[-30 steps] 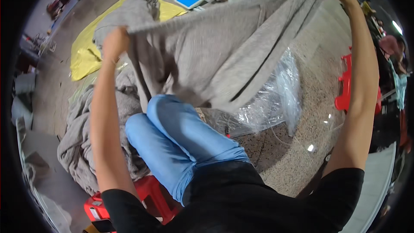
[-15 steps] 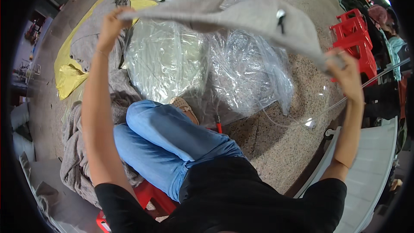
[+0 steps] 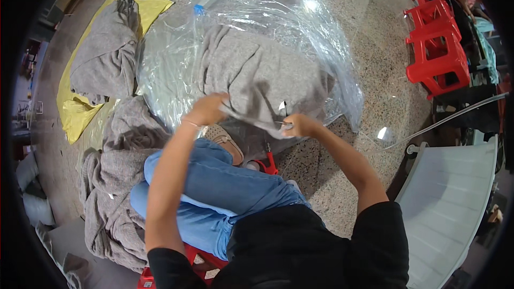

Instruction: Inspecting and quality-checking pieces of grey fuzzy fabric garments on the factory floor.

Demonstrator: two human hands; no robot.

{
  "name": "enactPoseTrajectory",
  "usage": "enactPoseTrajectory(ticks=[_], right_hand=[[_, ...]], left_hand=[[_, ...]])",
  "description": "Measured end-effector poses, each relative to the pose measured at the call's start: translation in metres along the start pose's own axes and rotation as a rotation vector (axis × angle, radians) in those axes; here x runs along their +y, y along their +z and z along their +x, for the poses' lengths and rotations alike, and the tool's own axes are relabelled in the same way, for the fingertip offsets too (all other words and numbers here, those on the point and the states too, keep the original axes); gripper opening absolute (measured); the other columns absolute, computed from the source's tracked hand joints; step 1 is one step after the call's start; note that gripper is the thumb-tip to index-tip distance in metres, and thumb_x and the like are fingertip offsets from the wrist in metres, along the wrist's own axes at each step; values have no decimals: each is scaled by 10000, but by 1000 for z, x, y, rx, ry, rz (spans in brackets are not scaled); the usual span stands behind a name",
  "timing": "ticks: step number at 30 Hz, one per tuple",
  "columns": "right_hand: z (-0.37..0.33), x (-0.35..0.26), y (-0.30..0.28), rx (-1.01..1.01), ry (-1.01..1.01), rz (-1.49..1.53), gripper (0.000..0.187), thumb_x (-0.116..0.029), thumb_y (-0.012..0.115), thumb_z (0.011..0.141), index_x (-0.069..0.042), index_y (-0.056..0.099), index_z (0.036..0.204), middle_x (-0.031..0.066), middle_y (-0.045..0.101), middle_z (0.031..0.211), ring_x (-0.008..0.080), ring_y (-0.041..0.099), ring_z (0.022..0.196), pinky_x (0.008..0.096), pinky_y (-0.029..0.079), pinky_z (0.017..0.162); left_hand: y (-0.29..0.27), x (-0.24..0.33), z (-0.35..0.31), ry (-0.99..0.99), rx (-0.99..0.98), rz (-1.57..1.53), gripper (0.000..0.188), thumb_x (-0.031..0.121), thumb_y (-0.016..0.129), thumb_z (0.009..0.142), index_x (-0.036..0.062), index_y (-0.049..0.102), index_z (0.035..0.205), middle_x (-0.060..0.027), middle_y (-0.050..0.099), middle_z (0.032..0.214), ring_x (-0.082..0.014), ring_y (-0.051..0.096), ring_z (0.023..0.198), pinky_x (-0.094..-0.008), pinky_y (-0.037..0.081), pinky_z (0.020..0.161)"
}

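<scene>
Speckled stone floor (image 3: 383,48) spreads under everything, and a wide clear plastic sheet (image 3: 166,59) lies crumpled over its middle. To the right stands a white panel (image 3: 447,187). On the plastic is the grey cloth (image 3: 257,61), now down in front of the knees; half a second ago it billowed in the air between two raised, widely parted hands, leaving the plastic bare beneath. Judging by that, the plastic now bears most of its weight, and the hands manage just the near edge. More grey fabric makes a heap (image 3: 118,208) beside the legs and a bundle (image 3: 104,48) on a yellow sheet (image 3: 75,118). Red stools (image 3: 436,67) stand at the right. Both hands have come lower and closer together: the left hand (image 3: 208,109), blurred, seems closed on the near edge, and the right hand (image 3: 301,126) pinches that edge farther along, just beside a small black-and-white tag (image 3: 282,107). Whether its fingers also hold something thin, I cannot tell.
</scene>
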State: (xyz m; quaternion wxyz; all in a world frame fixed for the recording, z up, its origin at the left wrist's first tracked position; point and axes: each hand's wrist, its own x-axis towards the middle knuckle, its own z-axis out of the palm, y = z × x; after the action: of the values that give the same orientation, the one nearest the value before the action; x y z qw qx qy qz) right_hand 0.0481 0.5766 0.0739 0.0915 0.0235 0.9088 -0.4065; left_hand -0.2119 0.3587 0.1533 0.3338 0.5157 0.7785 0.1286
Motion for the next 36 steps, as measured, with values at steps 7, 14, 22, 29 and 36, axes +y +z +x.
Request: enactPoseTrajectory(ticks=[7, 14, 22, 29, 36], right_hand=[[-53, -25, -4, -112, 588, 784, 413, -257, 758, 690, -50, 618, 1019, 4, 571, 706, 49, 478, 555, 215, 302, 393], [-132, 75, 29, 492, 847, 237, 537, -381, 712, 711, -28, 580, 1094, 129, 628, 1019, 267, 601, 927, 383, 465, 762], [-98, 135, 126, 323, 810, -202, 309, -127, 581, 727, -113, 557, 1035, 186, 621, 885, 390, 607, 768, 481, 484, 668], [8, 91, 201, -71, 14, -404, 208, -164, 512, 799, -185, 580, 995, 125, 569, 1088, 302, 629, 630, 416, 497, 498], [-29, 100, 200, 145, 58, -352, 146, -185, 543, 785, -139, 585, 917, 82, 555, 913, 302, 621, 643, 424, 508, 544]], left_hand=[[156, 114, 36, 19, -166, 10, 391, 167, 666, 688, 95, 597, 1067, -190, 615, 1031, -335, 576, 999, -433, 435, 904], [168, 107, 37, -234, 205, -109, 265, 238, 530, 746, 57, 621, 916, -233, 631, 824, -400, 602, 826, -464, 450, 806], [163, 93, 38, -653, 374, -603, 621, 548, 501, 850, -56, 605, 948, -245, 624, 795, -350, 615, 796, -384, 447, 745], [163, 96, 39, -340, 566, -862, 436, 367, 511, 914, -27, 587, 1087, -131, 651, 942, -158, 547, 882, -301, 425, 818], [157, 91, 39, -411, 705, -1041, 438, 374, 517, 919, -37, 595, 1050, -44, 621, 884, -115, 506, 821, -268, 420, 763]])
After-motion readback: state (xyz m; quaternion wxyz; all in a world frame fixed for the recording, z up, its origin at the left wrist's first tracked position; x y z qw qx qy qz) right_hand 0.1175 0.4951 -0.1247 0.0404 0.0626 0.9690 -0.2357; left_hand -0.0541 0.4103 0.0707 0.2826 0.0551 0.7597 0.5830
